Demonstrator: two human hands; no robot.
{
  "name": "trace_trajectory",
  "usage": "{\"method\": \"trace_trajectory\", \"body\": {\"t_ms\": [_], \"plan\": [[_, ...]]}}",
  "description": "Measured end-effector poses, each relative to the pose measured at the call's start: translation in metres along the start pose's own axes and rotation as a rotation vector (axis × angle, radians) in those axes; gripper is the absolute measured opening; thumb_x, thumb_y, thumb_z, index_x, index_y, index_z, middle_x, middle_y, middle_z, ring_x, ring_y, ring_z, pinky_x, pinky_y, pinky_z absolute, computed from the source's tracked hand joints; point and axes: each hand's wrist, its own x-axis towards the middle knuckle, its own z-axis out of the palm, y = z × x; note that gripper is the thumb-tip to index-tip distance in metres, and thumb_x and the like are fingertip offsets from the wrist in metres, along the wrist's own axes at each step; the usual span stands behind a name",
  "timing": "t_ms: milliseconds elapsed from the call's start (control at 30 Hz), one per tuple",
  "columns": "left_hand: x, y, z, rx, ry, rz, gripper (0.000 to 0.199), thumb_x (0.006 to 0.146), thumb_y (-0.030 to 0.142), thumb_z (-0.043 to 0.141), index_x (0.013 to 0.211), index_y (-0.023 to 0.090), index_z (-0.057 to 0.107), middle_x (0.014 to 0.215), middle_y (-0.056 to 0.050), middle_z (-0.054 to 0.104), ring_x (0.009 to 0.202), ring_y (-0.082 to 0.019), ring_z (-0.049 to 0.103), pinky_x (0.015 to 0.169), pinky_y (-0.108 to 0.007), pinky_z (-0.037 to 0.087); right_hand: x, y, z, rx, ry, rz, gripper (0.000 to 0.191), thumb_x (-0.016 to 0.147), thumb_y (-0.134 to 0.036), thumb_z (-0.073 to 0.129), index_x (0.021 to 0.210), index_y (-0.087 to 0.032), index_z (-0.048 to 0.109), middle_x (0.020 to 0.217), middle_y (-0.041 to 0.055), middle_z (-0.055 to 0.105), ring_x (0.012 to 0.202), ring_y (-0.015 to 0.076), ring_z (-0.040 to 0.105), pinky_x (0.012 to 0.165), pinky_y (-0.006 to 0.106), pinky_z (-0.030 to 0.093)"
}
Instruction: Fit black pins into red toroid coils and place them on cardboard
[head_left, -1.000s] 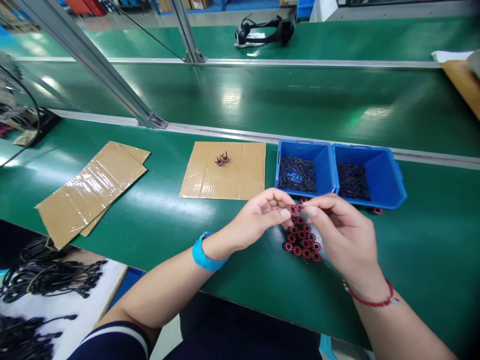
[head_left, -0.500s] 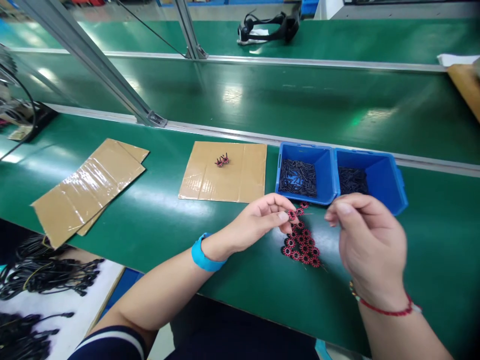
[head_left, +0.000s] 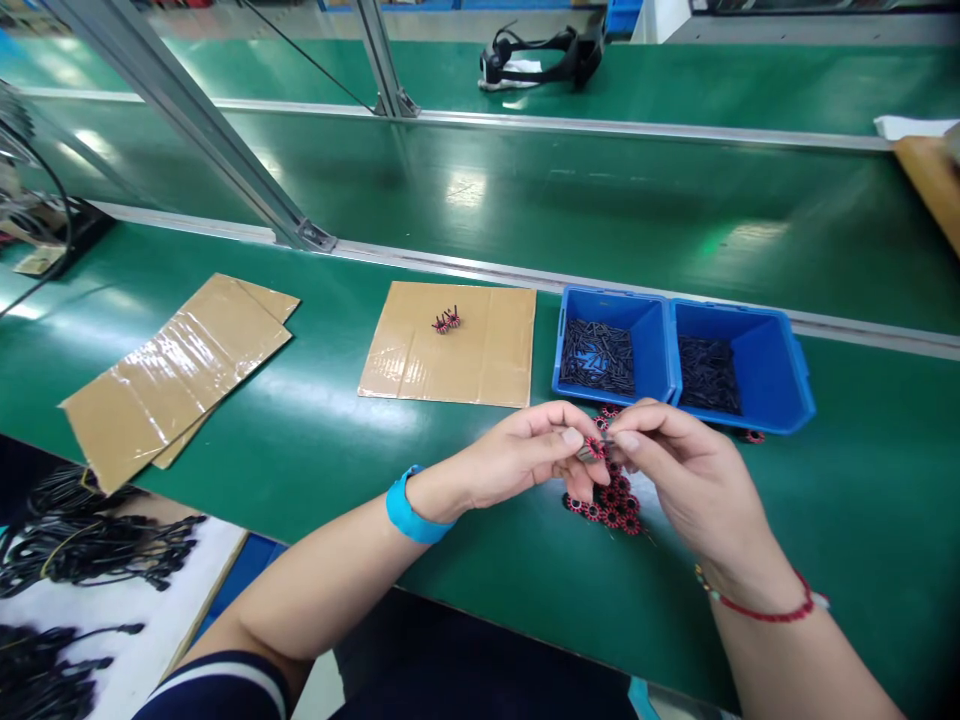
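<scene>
My left hand (head_left: pixel 517 455) pinches a small red-wound ring coil (head_left: pixel 594 449) between thumb and fingertips. Right beside that coil, the thumb and forefinger of my right hand (head_left: pixel 694 495) are pressed together at its wire side; what they grip is too small to make out. Below both hands lies a pile of similar red coils (head_left: pixel 616 510), partly covered by my fingers. A blue bin (head_left: pixel 651 345) just beyond holds short black tubes (head_left: pixel 600 358). Its neighbour, a second blue bin (head_left: pixel 769 350), holds more black tubes (head_left: pixel 709 375).
A cardboard sheet (head_left: pixel 487 350) carries a few coils with black tubes on their leads (head_left: pixel 448 320). More cardboard sheets (head_left: pixel 176 370) lie at left. One coil (head_left: pixel 754 437) sits by the right bin. A metal post (head_left: pixel 202 130) rises from the bench; black cables (head_left: pixel 90 540) lie lower left.
My right hand has moved left and its fingertips now meet the coil in my left hand. The left hand has shifted slightly right and down, still holding the coil.
</scene>
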Motion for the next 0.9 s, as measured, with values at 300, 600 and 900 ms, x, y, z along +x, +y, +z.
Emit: {"method": "trace_trajectory", "body": {"t_ms": [300,600,900], "plan": [[0.002,-0.001,-0.005,-0.055,-0.047,-0.071,0.035,0.089,0.048,0.07,0.096,0.015,0.064,0.07,-0.003,0.069,0.054,-0.011,0.063,0.054,-0.023,0.046,0.004,0.006,-0.005,-0.003,-0.044,0.042,0.009,0.089,-0.03,0.075,0.096,-0.032,0.08,0.088,0.0,0.072,0.078,0.0118,0.067,0.073,0.024,0.056],[0.001,0.0,-0.002,-0.021,-0.068,-0.287,0.045,0.084,0.057,0.073,0.088,0.013,0.065,0.063,-0.001,0.065,0.046,-0.008,0.056,0.046,-0.022,0.04,0.001,0.005,-0.001,-0.015,-0.282,0.009,0.013,0.093,-0.027,0.07,0.097,-0.034,0.08,0.111,0.0033,0.071,0.105,0.0173,0.068,0.09,0.033,0.057],[0.003,-0.003,-0.007,-0.059,0.041,-0.261,0.036,0.086,0.049,0.073,0.09,0.014,0.066,0.063,0.0,0.063,0.048,-0.007,0.053,0.047,-0.021,0.034,0.005,0.002,-0.017,-0.154,0.107,-0.156,0.009,0.095,-0.029,0.066,0.09,-0.027,0.073,0.095,0.0023,0.073,0.094,0.0178,0.069,0.086,0.032,0.056]]}}
